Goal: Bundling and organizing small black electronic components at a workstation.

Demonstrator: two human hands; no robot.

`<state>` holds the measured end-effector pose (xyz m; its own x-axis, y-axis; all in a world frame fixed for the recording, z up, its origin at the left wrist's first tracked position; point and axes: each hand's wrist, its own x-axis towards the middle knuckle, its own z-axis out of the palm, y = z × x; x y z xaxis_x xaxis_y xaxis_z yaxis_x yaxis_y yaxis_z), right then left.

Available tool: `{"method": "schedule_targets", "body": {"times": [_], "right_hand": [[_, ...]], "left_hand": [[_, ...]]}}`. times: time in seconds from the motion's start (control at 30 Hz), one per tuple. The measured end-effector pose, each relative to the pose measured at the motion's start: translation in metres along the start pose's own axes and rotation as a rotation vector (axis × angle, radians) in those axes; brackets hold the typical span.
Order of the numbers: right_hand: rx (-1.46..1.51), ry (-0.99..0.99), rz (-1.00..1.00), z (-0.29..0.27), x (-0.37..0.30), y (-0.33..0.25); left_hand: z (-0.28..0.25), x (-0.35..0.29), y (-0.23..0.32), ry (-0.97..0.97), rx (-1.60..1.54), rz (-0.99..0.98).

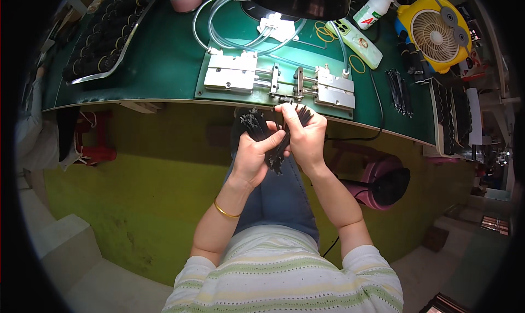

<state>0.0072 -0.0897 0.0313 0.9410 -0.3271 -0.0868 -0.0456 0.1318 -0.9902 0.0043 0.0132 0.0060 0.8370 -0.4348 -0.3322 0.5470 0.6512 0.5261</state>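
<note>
Your left hand (pixel 252 161) is closed round a bundle of thin black strands (pixel 252 123), thumb laid across it, the pale-tipped upper ends fanning out to the left. Your right hand (pixel 307 141) has its fingers curled in, its grip closed on black strands too (whether they belong to the same bundle, you cannot tell from here). Your hands are side by side, and the strands are just in front of the near edge of the green desk (pixel 158 56), above your lap. Just beyond them on the desk, two silvery metal blocks, the left block (pixel 229 72) and the right block (pixel 334 89), face each other on a green plate (pixel 290 53), with clear tubes (pixel 210 26) curling behind. To your right lie a phone (pixel 363 49) and another bunch of black strands (pixel 399 92)
</note>
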Motion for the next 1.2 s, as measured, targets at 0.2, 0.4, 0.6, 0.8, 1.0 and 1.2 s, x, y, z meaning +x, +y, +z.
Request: {"method": "schedule_targets", "body": {"times": [0.2,0.4,0.6,0.8,1.0,1.2], "right_hand": [[0.016,0.056,0.062,0.003,0.002,0.001],[0.019,0.038,0.060,-0.003,0.006,0.004],[0.031,0.025,0.046,-0.004,0.005,0.004],[0.022,-0.039,0.054,-0.002,0.001,-0.006],[-0.008,-0.011,0.033,-0.001,0.000,-0.005],[-0.005,0.015,0.051,-0.002,0.004,0.000]], "left_hand": [[0.001,0.002,-0.001,0.027,0.029,0.020],[0.000,0.006,-0.004,0.008,0.042,0.028],[0.004,0.006,-0.004,0.039,-0.001,0.016],[0.001,0.006,-0.004,0.002,0.000,0.004],[0.000,0.006,-0.005,0.015,0.020,0.010],[0.002,0.007,-0.006,0.040,0.043,0.004]]}}
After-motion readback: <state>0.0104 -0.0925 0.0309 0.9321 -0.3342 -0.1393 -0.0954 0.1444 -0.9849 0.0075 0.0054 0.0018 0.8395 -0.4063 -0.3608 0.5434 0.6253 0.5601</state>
